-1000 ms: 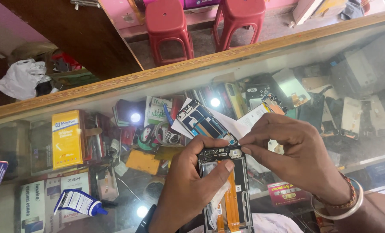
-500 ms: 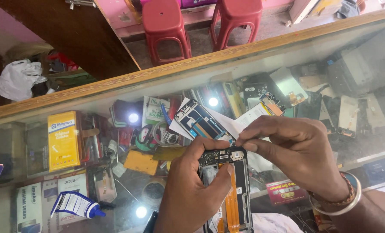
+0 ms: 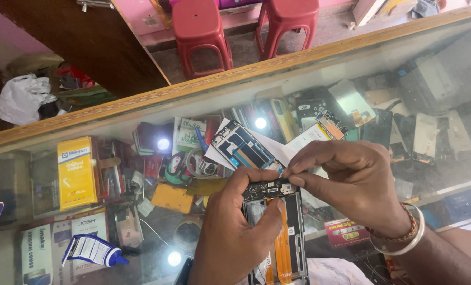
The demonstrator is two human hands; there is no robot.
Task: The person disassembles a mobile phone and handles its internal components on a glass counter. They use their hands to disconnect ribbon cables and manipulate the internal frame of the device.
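Left hand (image 3: 235, 232): it holds an opened phone (image 3: 278, 227) from the side and below. The thumb lies across the phone's middle. The fingers are closed around it, likely to keep it from moving.

Right hand (image 3: 357, 184): it comes in from the right. The thumb and first finger are pinched together at the phone's top edge, on the small dark board (image 3: 270, 188) there. Whether they grip a tiny part I cannot tell; it is too small to see.

Opened phone: its back is off, so the inside shows. Orange flat cables (image 3: 283, 248) run down its length. It is held up just above the glass surface (image 3: 114, 211), close to the person, likely so the small parts are easy to see.

Glass surface: it is the top of a shop case with a wooden edge (image 3: 193, 92).

Under the glass: a phone frame (image 3: 241, 145), a yellow box (image 3: 77, 171), tape rolls (image 3: 185, 166) and many old phone parts.

On the glass: a blue and white tube (image 3: 93, 249) lies at the left, well apart from both hands.

Behind the case: two red stools (image 3: 201, 31) stand on the floor.
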